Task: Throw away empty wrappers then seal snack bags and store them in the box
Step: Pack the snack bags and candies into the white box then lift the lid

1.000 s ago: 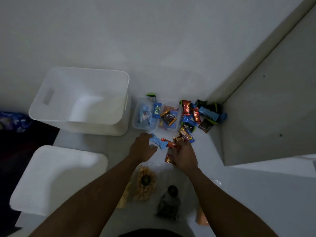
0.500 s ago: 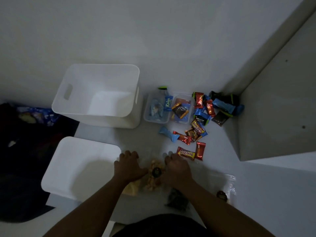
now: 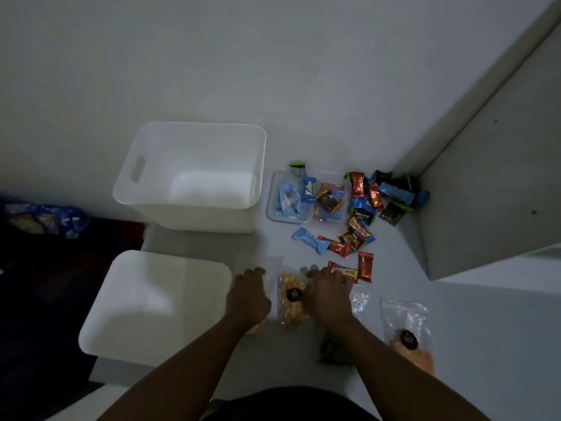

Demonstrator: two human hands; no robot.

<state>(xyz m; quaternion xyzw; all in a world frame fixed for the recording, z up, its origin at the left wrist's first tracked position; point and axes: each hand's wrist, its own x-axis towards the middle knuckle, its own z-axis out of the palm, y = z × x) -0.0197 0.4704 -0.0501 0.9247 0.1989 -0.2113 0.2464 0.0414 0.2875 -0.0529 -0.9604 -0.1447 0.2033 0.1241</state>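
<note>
Sealing seems to be the step: your left hand (image 3: 247,297) and right hand (image 3: 329,296) sit apart either side of the cracker bag (image 3: 292,296) on the desk (image 3: 473,314), fingers bent onto the plastic. It's too dim to tell if they're pinching. I'd squeeze the air out, press the strip end to end, then drop it in the open box (image 3: 197,220).

A clear snack bag (image 3: 293,299) of pale yellow pieces, round black label up, lies flat on the white table (image 3: 470,329). A second labelled bag (image 3: 406,332) lies well to its right; bright wrappers (image 3: 358,232) are strewn behind them, and the open white box (image 3: 194,177) stands upright at back left.
</note>
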